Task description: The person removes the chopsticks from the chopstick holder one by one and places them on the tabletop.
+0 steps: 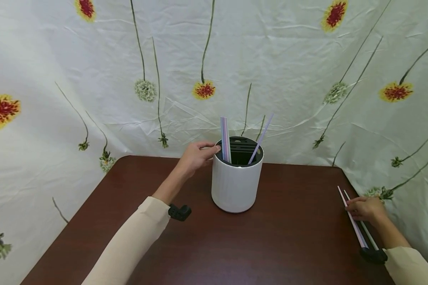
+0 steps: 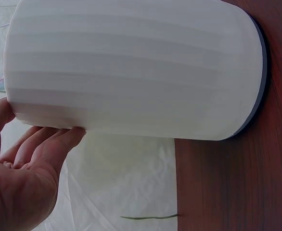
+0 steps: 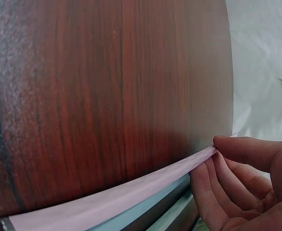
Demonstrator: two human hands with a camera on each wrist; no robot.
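Note:
A white cylindrical holder [image 1: 235, 186] with a black slotted top [image 1: 241, 143] stands at the table's back middle. Several slim pastel sticks [image 1: 226, 140] stand bunched at its left, and a single lilac stick [image 1: 260, 139] leans right. My left hand [image 1: 199, 157] grips the holder's left rim, thumb on top and fingers against the outside wall [image 2: 131, 72]. At the table's right edge, my right hand [image 1: 366, 208] pinches a long pink stick [image 3: 117, 199] between thumb and fingertip. Beside it lie a blue stick [image 3: 141, 211] and a pale green one [image 3: 172, 214], partly hidden by the fingers.
The dark reddish-brown table [image 1: 289, 237] ends close behind the holder and beside my right hand. A white flowered cloth [image 1: 271, 59] hangs behind and along both sides. Black wrist devices [image 1: 179, 212] sit on both forearms.

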